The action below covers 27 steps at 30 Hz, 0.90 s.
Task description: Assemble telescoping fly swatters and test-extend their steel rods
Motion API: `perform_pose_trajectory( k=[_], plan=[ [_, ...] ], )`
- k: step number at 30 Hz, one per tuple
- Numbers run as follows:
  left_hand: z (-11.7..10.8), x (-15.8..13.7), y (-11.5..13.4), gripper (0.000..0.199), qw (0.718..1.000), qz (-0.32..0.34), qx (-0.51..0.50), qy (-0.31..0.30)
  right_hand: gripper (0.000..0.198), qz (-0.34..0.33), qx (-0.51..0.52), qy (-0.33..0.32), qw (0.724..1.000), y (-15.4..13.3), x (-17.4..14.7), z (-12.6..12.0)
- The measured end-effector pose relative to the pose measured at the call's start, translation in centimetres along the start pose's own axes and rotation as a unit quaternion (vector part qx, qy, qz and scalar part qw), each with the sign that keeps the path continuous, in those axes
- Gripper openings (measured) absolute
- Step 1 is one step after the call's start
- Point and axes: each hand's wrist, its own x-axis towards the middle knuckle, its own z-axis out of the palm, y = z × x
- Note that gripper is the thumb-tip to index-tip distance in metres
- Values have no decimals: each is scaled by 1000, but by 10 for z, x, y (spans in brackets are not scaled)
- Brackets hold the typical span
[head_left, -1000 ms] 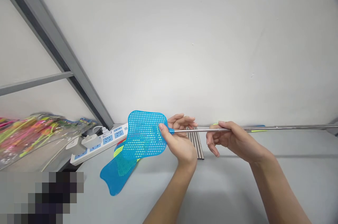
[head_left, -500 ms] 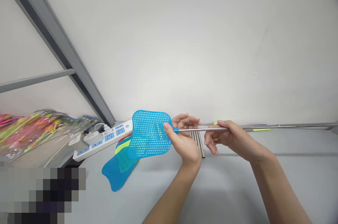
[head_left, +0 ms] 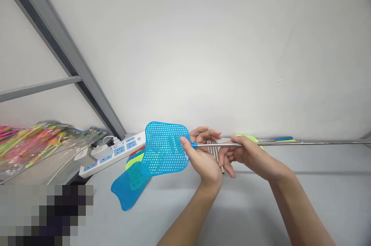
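Note:
A fly swatter with a blue perforated head [head_left: 166, 148] and a long thin metal rod [head_left: 290, 143] lies across both hands. My left hand [head_left: 204, 157] grips it at the neck, the thumb pressed on the head's lower corner and the other fingers loosely curled behind. Further along the rod, my right hand [head_left: 246, 155] pinches it between thumb and fingers. Beneath the held swatter, several loose swatter heads lie overlapped, a blue one [head_left: 127, 194] on top and a yellow one [head_left: 133, 160] behind it. Several metal rods [head_left: 215, 149] show partly behind my hands.
A white power strip [head_left: 116, 151] with plugs in it stands at the left against the wall. Colourful plastic-wrapped goods [head_left: 43, 141] lie further left, near a grey metal frame [head_left: 75, 72]. Another yellow perforated head [head_left: 249, 138] and a blue handle-like piece [head_left: 284, 138] lie behind the rod.
My right hand has slid slightly left along the rod, closer to my left hand. The rod's far end has dipped a little, and more of the yellow head behind it shows.

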Motion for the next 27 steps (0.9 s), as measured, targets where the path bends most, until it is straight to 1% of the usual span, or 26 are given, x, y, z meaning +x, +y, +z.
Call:
perform_pose_trajectory(
  k=[5,9,12,16,19,22,27],
  plan=[
    [0,-5,-2,46,1000,-25,15,-3,54,7,-11,14,1000,4,2,1],
    [0,-7,-3,46,999,-40,8,-12,52,-4,-1,18,1000,4,1,-1],
    [-1,-8,-5,46,998,-51,6,-26,53,-7,-5,23,1000,3,0,-2],
    [-3,-6,-7,47,995,-76,23,-58,55,4,-36,42,998,2,-1,-4],
    [-5,0,-8,45,994,-71,54,-69,51,-1,-47,83,995,2,-1,-6],
    [-5,6,-8,41,994,-53,78,-57,45,-27,-48,141,988,2,0,-8],
    [-5,7,-7,32,996,-17,77,-34,39,-69,-11,240,968,6,2,-12]
  ],
)
